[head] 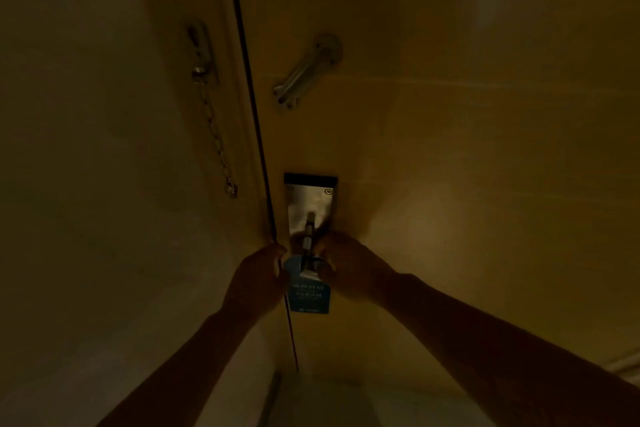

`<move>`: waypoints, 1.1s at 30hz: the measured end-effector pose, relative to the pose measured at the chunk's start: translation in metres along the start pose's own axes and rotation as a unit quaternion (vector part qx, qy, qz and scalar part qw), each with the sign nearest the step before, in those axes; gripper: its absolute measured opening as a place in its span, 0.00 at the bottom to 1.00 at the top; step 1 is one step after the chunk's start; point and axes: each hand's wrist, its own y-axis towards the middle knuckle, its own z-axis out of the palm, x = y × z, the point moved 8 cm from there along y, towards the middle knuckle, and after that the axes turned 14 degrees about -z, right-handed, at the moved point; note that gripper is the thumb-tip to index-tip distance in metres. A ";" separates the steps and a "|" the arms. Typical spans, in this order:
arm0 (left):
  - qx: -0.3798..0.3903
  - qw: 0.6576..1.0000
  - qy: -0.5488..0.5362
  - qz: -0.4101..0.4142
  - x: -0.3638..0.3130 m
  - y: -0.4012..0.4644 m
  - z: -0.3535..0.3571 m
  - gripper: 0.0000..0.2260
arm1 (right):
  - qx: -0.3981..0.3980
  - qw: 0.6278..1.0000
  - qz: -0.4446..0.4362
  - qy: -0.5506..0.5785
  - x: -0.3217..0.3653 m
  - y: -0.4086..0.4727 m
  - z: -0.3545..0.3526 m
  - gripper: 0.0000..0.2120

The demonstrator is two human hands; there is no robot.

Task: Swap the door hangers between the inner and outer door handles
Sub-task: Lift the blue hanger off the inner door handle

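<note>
A blue door hanger (309, 295) with white lettering hangs from the metal lever handle (308, 230) on the inside of a closed wooden door (433, 149). The handle sits on a shiny lock plate (308, 199). My left hand (258, 279) touches the hanger's left top edge by the door gap. My right hand (349, 265) pinches the hanger's right top part beside the handle. The light is dim and the fingertips are hard to make out. No second hanger is in view.
A security chain (214, 128) dangles from the door frame (239, 87) on the left. A metal swing latch (304, 71) is fixed to the door above the lock plate. The wall (86, 149) fills the left side.
</note>
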 end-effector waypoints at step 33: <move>0.033 0.999 -0.041 -0.002 -0.052 -0.047 0.068 0.09 | -0.053 0.998 0.004 0.021 -0.059 -0.042 -0.017 0.11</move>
